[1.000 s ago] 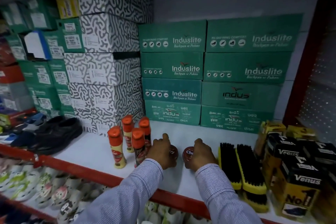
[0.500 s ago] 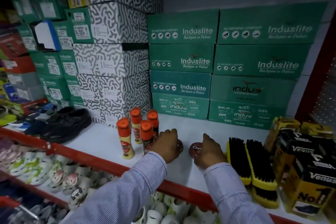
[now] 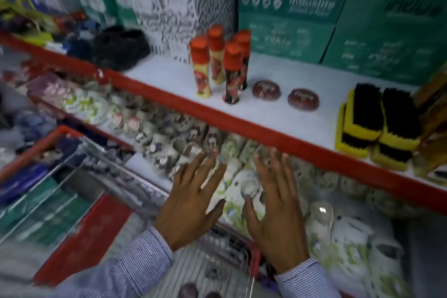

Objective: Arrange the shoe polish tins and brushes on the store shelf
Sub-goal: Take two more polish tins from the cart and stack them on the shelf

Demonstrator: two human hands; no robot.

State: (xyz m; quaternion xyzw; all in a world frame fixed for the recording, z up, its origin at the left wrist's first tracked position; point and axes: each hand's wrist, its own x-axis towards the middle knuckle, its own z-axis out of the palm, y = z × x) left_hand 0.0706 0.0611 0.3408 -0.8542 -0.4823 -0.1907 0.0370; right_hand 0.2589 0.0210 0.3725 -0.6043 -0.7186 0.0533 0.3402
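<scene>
Nearest the camera, below the shelf edge (image 3: pixel 242 126), both hands hang palm-down w/ fingers spread: left hand (image 3: pixel 191 203) & right hand (image 3: pixel 273 210), each grip released, nothing held, striped cuffs showing. Under them, patterned kids' sandals (image 3: pixel 154 138) on a lower rack. Up on the white shelf, two dark red polish tins (image 3: pixel 266 89) (image 3: pixel 303 99) lie flat, side by side, apart. Just left, four orange-capped polish bottles (image 3: pixel 217 63) stand upright in a cluster. Right: yellow-backed brushes (image 3: pixel 377 123), stacked, bristles black. Behind: green shoe boxes (image 3: pixel 287 17), blurred.
</scene>
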